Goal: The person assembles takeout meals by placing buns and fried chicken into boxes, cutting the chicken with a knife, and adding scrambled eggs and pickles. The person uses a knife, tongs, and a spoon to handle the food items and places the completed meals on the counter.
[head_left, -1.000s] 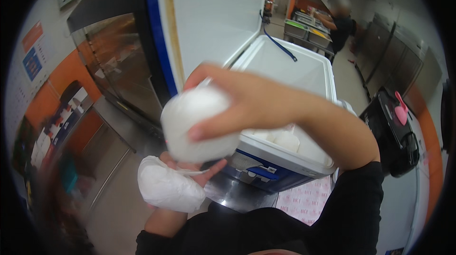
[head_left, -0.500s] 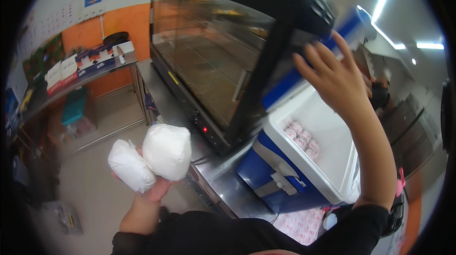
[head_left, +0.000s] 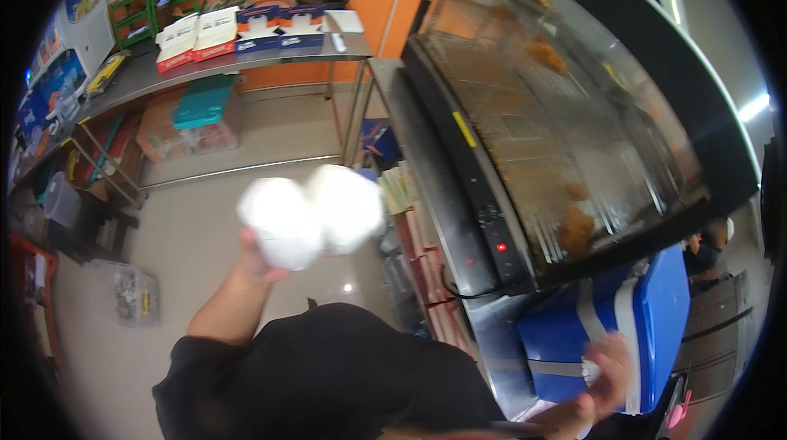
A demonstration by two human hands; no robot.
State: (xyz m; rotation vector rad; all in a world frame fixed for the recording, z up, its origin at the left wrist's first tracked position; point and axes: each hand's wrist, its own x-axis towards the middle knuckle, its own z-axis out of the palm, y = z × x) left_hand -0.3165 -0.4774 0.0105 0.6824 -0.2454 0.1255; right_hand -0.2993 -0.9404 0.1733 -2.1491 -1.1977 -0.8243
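Note:
My left hand [head_left: 261, 258] is closed on two rounded white paper-wrapped bundles [head_left: 283, 223], held side by side over the floor. What is inside the wrapping is hidden. On the right, my right hand [head_left: 611, 374] is at the front of a blue cooler box [head_left: 566, 332], near its latch. Motion smears its fingers, and I cannot tell whether it touches the box. The cooler's blue lid [head_left: 666, 321] is down, covering the inside.
A glass food warmer [head_left: 574, 136] with fried pieces stands on the steel counter [head_left: 402, 124] at right. Opened cardboard boxes [head_left: 279, 30] and a knife [head_left: 336, 36] lie on a steel table behind. A clear plastic bin [head_left: 127, 292] sits on the floor.
The cooler's lid has come down from open to closed. My right hand has dropped from the lid to the box's front. The view has swung left; the bundles remain in my left hand.

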